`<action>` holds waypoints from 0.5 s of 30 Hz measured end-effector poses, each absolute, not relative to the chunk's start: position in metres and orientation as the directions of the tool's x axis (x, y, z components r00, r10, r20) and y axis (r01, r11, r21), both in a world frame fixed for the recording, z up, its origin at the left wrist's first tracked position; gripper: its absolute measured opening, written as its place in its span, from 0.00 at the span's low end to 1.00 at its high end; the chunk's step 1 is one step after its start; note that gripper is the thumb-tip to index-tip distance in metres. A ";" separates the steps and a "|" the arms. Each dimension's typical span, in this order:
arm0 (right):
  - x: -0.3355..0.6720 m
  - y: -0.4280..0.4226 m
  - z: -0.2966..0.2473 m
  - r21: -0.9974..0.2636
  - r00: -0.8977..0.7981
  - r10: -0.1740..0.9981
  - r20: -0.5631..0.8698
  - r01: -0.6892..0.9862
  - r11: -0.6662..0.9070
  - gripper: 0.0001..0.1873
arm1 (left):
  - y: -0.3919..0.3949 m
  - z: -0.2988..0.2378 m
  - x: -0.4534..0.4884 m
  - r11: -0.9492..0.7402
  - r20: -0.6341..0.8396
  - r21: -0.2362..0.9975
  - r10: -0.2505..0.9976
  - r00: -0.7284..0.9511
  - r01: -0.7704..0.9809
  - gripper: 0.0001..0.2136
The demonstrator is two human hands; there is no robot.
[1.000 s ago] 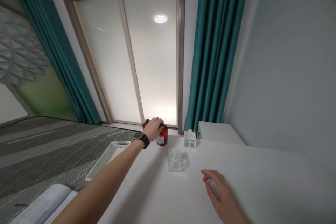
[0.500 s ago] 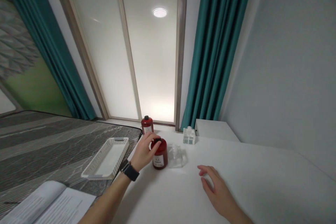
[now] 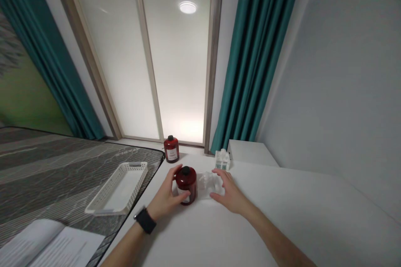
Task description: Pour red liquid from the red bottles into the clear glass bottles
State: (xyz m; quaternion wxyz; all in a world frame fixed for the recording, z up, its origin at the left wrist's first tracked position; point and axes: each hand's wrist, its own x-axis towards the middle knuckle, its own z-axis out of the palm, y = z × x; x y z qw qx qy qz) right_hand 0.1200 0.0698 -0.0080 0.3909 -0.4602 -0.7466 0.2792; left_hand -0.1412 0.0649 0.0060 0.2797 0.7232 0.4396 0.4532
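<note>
My left hand [image 3: 167,196], with a dark watch on the wrist, is wrapped round the left side of a dark red bottle [image 3: 187,178]. Its thumb lies across the front label and its fingers curve behind. The bottle stands upright on the white table [image 3: 200,233] and has a black cap. Just right of it is a clear plastic container [image 3: 205,184], low and see-through, its exact kind unclear. Around the container's right side my right hand [image 3: 230,194] is open, thumb and fingers apart; I cannot tell whether it touches.
A second red bottle [image 3: 171,150] stands at the table's back left corner. Behind the right hand is a small clear-and-white bottle holder or box [image 3: 222,159]. On the grey patterned bed surface to the left lie a white basket [image 3: 138,187] and an open book [image 3: 67,246].
My left hand has come down from the cap to the side of the red bottle. My right hand has moved left and forward to the clear container. The view has shifted slightly.
</note>
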 end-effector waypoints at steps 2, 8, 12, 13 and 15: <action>0.111 0.077 -0.013 -0.793 -0.262 0.912 0.317 0.454 0.406 0.32 | 0.068 0.004 -0.144 -0.422 0.356 0.825 0.905 0.234 0.377 0.36; 0.125 0.086 -0.029 -0.822 -0.160 0.940 0.301 0.457 0.341 0.28 | 0.072 0.002 -0.142 -0.368 0.300 0.854 0.926 0.228 0.368 0.30; 0.173 0.087 -0.028 -0.822 -0.071 0.950 0.303 0.486 0.298 0.25 | 0.066 0.001 -0.129 -0.395 0.312 0.841 0.913 0.264 0.371 0.29; 0.185 0.087 -0.027 -0.820 -0.055 0.951 0.305 0.493 0.291 0.24 | 0.064 0.001 -0.126 -0.401 0.315 0.837 0.909 0.273 0.371 0.29; 0.207 0.088 -0.026 -0.812 -0.031 0.950 0.312 0.510 0.283 0.23 | 0.061 0.001 -0.119 -0.412 0.318 0.831 0.904 0.287 0.375 0.29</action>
